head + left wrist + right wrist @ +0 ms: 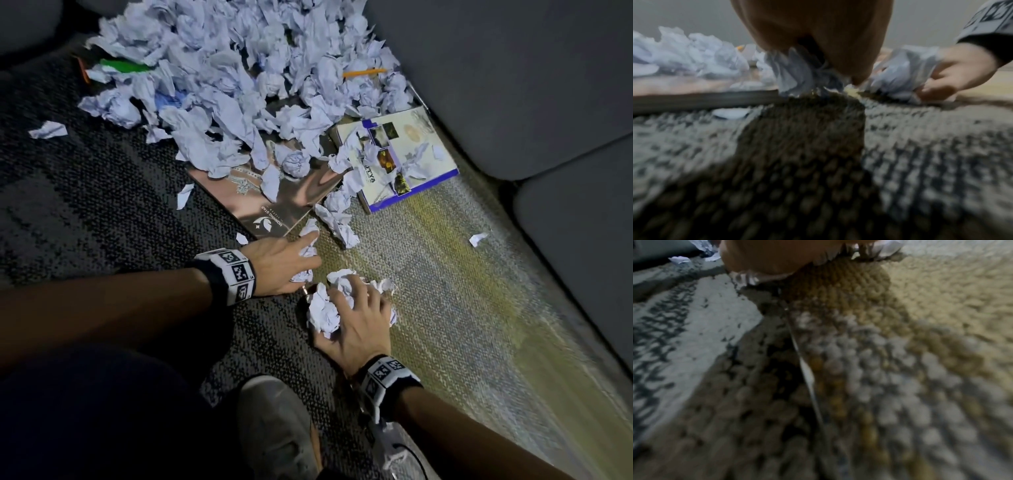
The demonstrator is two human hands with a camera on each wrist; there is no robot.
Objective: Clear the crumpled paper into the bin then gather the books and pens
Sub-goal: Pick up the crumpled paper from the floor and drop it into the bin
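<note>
A big heap of crumpled paper (239, 68) covers the carpet at the top of the head view. It spills over a brown magazine (291, 202) and a white book with a blue edge (411, 161). An orange pen (363, 72) lies in the heap, and another orange pen (83, 73) lies at its left edge. My left hand (301, 260) grips small paper wads (797, 73) at the magazine's near corner. My right hand (359, 301) is clamped over a larger paper wad (323, 313) on the carpet, and it also shows in the left wrist view (953, 71). No bin is in view.
Grey sofa cushions (513, 85) line the right side. A green object (126, 65) sticks out of the heap at the left. Loose scraps (478, 238) (48, 130) lie on the patterned carpet (445, 291). My grey shoe (274, 421) is near the bottom.
</note>
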